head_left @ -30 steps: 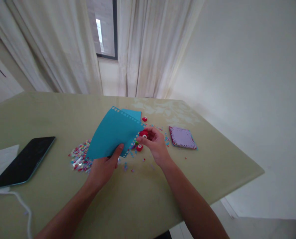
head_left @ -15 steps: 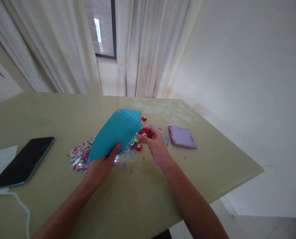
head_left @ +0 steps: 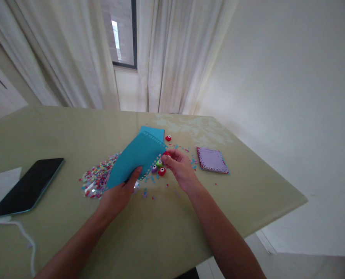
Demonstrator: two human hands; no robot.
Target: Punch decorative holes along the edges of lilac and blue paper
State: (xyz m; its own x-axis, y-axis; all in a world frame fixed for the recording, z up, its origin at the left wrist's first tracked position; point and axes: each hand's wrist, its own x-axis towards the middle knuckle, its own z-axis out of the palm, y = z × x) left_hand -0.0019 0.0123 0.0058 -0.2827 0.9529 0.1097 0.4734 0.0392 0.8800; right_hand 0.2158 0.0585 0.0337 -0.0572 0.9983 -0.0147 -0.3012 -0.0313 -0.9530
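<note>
My left hand [head_left: 120, 193] grips a blue sheet of paper [head_left: 133, 159] by its near edge, thumb on top. Small punched holes line the sheet's far and right edges. At its right corner, my right hand [head_left: 180, 166] pinches a small red paper punch [head_left: 167, 153], partly hidden by the fingers. Below that corner lie a green punch [head_left: 159, 163], a purple punch [head_left: 154, 168] and another red punch [head_left: 162, 171], each with an eye-like spot. Behind the held sheet is more blue paper [head_left: 156, 133].
Colourful confetti [head_left: 98, 174] is heaped on the left, with loose bits scattered around. A stack of purple-topped punched cards [head_left: 213, 159] lies to the right. One red punch [head_left: 168, 138] sits farther back. A black tablet [head_left: 28, 188], white paper [head_left: 4, 184] and white cable [head_left: 25, 234] occupy the left side.
The blue sheet has shifted slightly and its far-left corner has dropped a little, uncovering more confetti. My right hand stays at the right corner with the red punch.
</note>
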